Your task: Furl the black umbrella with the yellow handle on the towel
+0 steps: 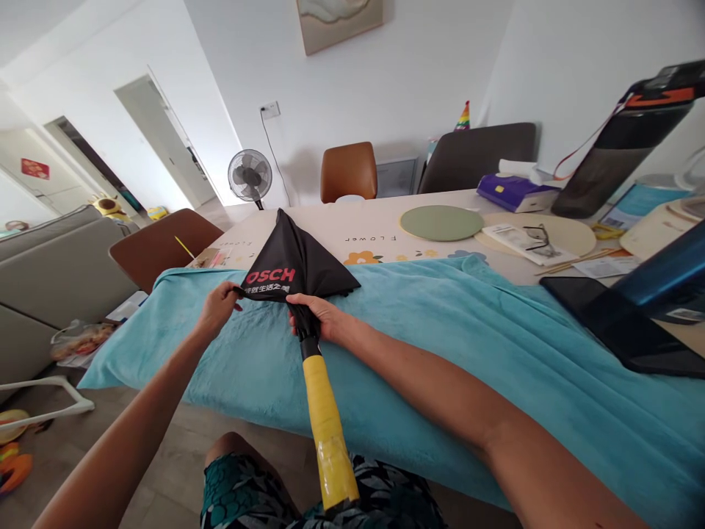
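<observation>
A black umbrella [300,253] with red and white lettering lies loosely folded, its tip pointing away from me across the table. Its handle, wrapped in yellow tape [324,426], points back toward my lap. My right hand [316,317] is closed around the gathered canopy and ribs just above the handle. At the left, my left hand [220,305] pinches the lower left corner of the black canopy fabric. Beneath the umbrella is a turquoise blanket [418,353], draped over the table's near side.
On the table [308,220] are a green round mat [440,222], a booklet with glasses [529,242], a purple box [515,192], a dark bottle [611,150] and a black flat object [611,316]. Chairs [349,173] and a fan [250,176] stand beyond.
</observation>
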The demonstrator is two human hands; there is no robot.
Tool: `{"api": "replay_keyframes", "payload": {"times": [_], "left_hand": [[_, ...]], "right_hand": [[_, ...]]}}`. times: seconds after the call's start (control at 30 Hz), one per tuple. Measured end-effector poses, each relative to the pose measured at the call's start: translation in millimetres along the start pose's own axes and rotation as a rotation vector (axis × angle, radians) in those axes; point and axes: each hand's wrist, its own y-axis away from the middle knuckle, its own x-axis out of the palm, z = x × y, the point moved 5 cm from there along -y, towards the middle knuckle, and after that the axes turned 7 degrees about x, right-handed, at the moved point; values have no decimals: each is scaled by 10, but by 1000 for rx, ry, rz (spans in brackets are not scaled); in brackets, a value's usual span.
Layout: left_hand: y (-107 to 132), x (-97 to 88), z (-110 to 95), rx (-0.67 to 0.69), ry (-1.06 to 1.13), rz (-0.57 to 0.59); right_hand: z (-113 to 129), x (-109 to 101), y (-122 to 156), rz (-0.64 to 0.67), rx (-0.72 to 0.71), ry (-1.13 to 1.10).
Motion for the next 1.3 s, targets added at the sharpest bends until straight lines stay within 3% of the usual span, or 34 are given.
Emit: {"api": "replay_keyframes", "payload": {"times": [0.17, 0.37, 0.5, 0.57, 0.77, 1.1, 1.2, 1.3], "left_hand": [[85, 64, 207, 120, -278, 173], [50, 16, 253, 224, -608, 188], [96, 81, 250, 280, -730, 331], [102, 89, 249, 304, -754, 372], [40, -59, 268, 324, -741, 313], [43, 45, 290, 329, -680, 404], [-50, -28, 64, 312, -600, 292], [-102, -59, -287, 337, -480, -29]], "right_hand": [[-4, -40, -18, -52, 20, -13], [4, -58, -16, -106, 21, 1], [9, -48, 0, -144, 14, 34], [13, -39, 12, -149, 9, 37], [17, -24, 19, -122, 4, 43], [27, -30, -7, -90, -28, 43], [19, -29, -14, -124, -8, 68], [17, -15, -13, -156, -10, 100]]}}
